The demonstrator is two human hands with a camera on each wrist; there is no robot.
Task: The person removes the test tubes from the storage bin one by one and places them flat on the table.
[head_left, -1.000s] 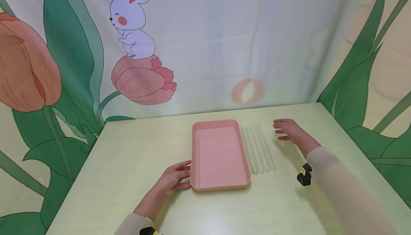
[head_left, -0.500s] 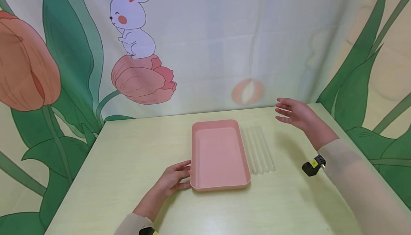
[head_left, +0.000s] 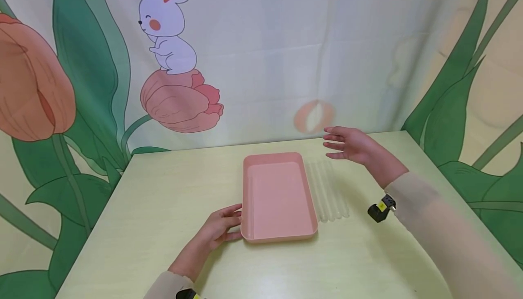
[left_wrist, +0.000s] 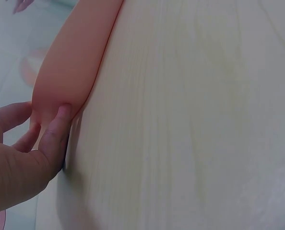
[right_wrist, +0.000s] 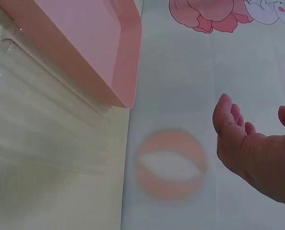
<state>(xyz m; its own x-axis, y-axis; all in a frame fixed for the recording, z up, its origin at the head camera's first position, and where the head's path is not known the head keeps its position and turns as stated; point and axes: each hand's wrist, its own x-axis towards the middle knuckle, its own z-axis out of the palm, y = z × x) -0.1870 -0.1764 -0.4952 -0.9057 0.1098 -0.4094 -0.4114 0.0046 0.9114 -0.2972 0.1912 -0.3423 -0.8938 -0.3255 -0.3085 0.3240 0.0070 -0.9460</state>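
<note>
A shallow pink tray (head_left: pixel 282 199) lies on the table. Several clear glass test tubes (head_left: pixel 328 192) with rounded near ends lie side by side along its right edge. One long, faint tube-like outline (head_left: pixel 251 208) shows inside the tray by its left wall. My left hand (head_left: pixel 220 226) touches the outside of that wall near the front corner; in the left wrist view its thumb (left_wrist: pixel 56 136) and fingers rest against the pink side. Raised above the far ends of the tubes, my right hand (head_left: pixel 351 144) holds nothing, its fingers spread and loosely bent.
The pale wooden table (head_left: pixel 184 185) ends at the back against a printed curtain (head_left: pixel 253 62) with a rabbit and tulips. Black wrist cameras (head_left: pixel 382 208) stick out from the sleeves.
My right hand has risen from the right of the tubes, then moved left until it hangs over their far ends. The left hand, tray and tubes have stayed in place.
</note>
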